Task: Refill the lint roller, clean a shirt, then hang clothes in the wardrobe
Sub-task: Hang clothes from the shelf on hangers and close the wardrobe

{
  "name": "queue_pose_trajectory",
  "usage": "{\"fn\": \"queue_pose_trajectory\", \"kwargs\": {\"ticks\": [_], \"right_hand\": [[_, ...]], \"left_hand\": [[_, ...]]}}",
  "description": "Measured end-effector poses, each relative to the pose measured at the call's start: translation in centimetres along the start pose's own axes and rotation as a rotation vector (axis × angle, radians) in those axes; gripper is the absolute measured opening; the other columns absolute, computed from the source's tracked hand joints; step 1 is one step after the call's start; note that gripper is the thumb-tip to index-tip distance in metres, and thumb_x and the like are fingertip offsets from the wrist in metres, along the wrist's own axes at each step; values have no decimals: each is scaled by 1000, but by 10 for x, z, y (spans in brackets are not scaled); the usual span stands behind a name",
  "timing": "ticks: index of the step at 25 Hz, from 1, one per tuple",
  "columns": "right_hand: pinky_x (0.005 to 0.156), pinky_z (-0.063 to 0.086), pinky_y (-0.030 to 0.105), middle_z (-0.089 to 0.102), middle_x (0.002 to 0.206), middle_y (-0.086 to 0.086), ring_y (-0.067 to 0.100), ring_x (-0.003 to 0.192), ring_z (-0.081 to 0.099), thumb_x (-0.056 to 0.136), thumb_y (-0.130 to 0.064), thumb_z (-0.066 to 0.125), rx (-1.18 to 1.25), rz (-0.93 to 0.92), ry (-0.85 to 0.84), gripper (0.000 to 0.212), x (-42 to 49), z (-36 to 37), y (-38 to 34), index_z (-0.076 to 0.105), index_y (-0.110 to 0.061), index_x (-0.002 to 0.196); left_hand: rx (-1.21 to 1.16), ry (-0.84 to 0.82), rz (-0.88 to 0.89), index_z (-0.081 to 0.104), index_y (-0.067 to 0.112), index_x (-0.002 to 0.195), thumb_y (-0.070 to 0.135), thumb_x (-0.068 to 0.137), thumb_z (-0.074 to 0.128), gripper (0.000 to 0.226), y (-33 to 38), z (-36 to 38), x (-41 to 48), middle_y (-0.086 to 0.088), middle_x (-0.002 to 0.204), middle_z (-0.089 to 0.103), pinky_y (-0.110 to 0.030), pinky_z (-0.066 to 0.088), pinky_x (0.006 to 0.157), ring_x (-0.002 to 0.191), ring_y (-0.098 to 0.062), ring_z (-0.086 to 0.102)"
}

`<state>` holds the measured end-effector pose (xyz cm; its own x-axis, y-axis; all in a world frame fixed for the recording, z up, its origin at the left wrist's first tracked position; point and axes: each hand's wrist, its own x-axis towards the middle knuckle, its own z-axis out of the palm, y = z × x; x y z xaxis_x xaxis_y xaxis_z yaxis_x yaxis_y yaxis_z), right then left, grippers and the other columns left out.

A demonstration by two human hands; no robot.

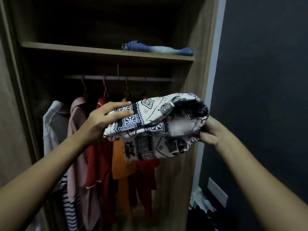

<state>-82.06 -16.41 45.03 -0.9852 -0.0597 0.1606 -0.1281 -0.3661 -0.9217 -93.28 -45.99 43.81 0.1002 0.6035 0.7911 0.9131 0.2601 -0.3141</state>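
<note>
Patterned cloth (155,124) sits folded between my hands: left hand (103,120) fingers (121,104) flat on top, right hand (211,132) pinching its end.

1. Two hands: the left hand (101,120) and the right hand (210,132), both gripping one folded black-and-white patterned cloth (155,125).
2. One wardrobe (201,47), with one shelf (106,51) in view and one hanging rail (116,78) under it.
3. One folded pair of jeans (157,48), at the right end of the shelf.
4. About six garments hanging from the rail: one pale blue (51,124), one pink (75,130), one striped (71,212), two red (98,160) and one orange (119,160); the overlap makes the count uncertain.
5. Four hanger hooks (105,85) showing over the rail.
</note>
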Motion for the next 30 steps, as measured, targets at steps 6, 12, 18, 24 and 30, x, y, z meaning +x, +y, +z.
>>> {"fn": "queue_pose_trajectory", "kwargs": {"ticks": [6,12,18,24,30], "right_hand": [[73,59,41,65,104,21,28,84,70,93,-17,39,46,218,99,33,1,-7,15,59,4,109],[104,40,46,50,136,20,32,122,51,97,-42,27,135,208,121,57,4,-16,21,50,-1,130],[100,43,56,57,130,23,37,116,57,73,-55,61,81,189,68,70,2,-9,18,54,-9,126],[104,39,52,52,134,23,38,122,51,85,5,49,97,-27,182,60,9,1,5,39,-20,139],[92,45,43,58,106,18,28,92,57,93,-2,42,58,-77,137,21,30,38,-12,50,-20,101]], "left_hand": [[-114,-64,-72,53,23,123,45,94,47,38,4,11,-15,-12,133,48,-18,37,103,121,-16,48],[-57,-241,-42,53,36,123,33,98,38,29,3,12,-18,-6,135,42,-16,25,108,128,-11,34],[21,-262,35,56,54,118,39,93,51,29,-4,23,-18,21,134,43,-9,25,102,131,-9,36],[-110,-78,-230,44,49,130,32,89,56,46,-9,34,-37,1,148,30,-25,34,108,132,-19,37],[-384,69,-384,38,47,135,48,81,58,57,36,96,-58,-1,155,13,-28,30,111,138,-18,31]]}}
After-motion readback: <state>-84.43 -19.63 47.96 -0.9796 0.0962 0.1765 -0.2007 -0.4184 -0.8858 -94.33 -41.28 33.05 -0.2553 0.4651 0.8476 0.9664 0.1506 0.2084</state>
